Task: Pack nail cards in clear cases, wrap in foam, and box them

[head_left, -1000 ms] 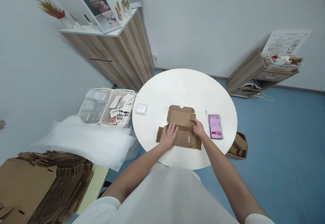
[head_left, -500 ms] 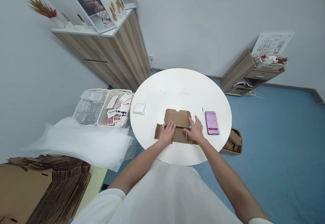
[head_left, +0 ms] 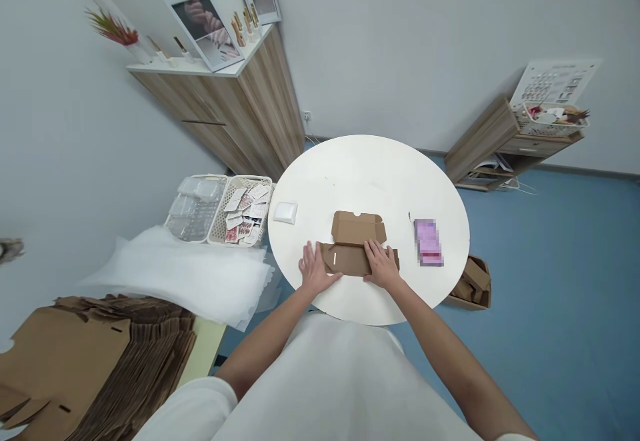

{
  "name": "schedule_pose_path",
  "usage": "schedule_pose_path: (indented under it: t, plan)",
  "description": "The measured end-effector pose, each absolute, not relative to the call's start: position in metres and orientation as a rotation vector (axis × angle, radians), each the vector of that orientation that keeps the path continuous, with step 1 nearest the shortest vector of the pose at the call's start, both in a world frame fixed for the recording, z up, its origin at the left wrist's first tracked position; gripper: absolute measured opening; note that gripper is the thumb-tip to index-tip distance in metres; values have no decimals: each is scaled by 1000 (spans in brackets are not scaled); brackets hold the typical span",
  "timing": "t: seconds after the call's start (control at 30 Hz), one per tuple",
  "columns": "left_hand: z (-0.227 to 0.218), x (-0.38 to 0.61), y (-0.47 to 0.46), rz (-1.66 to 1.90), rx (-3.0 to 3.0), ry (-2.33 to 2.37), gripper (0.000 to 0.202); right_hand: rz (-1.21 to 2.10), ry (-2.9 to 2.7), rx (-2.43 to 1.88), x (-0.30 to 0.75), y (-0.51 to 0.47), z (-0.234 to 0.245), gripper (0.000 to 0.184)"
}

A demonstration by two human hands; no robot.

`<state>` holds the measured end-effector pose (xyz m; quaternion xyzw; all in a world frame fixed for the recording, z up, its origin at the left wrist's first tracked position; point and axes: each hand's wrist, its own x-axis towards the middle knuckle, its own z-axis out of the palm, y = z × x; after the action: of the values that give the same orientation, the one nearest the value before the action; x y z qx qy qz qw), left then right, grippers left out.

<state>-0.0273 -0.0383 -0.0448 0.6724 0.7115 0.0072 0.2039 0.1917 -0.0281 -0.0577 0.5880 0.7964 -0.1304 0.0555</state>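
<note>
A brown cardboard box blank lies partly folded on the round white table, its notched lid panel laid out on the far side. My left hand is at the blank's left end, fingers spread, thumb along the near edge. Across the right part of the near panel rests my right hand, its fingers stretched out and pressing on the cardboard. Neither hand grips anything. To the right is a phone with a blurred pinkish screen, and a small white packet lies at the table's left.
Left of the table stand white baskets, one holding printed packets, the other clear plastic cases. White foam sheets and stacked flat cardboard lie nearer. A carton of folded boxes sits on the floor at right.
My left hand has moved left, off the middle of the blank to its end. My right hand has come down onto the near panel. The camera view has shifted slightly left.
</note>
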Motion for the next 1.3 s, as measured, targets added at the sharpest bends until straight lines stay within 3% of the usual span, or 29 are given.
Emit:
schedule_pose_path:
  t: [0.23,0.47,0.7,0.97,1.3]
  plan:
    - [-65,-57,-46,278,1630,1823,71,-477,2423,1832,182,-28,-62,95]
    - [-56,-38,-27,392,1530,1822,33,-532,2374,1876,175,-30,-60,90]
    - [-54,-22,-30,422,1551,1770,50,-513,2368,1909,166,-33,-60,97]
    - [-51,-29,-11,177,1580,1792,26,-504,2392,1795,166,-35,-58,104]
    - [-52,-27,0,-96,1714,1882,17,-510,2398,1720,163,-34,-53,109]
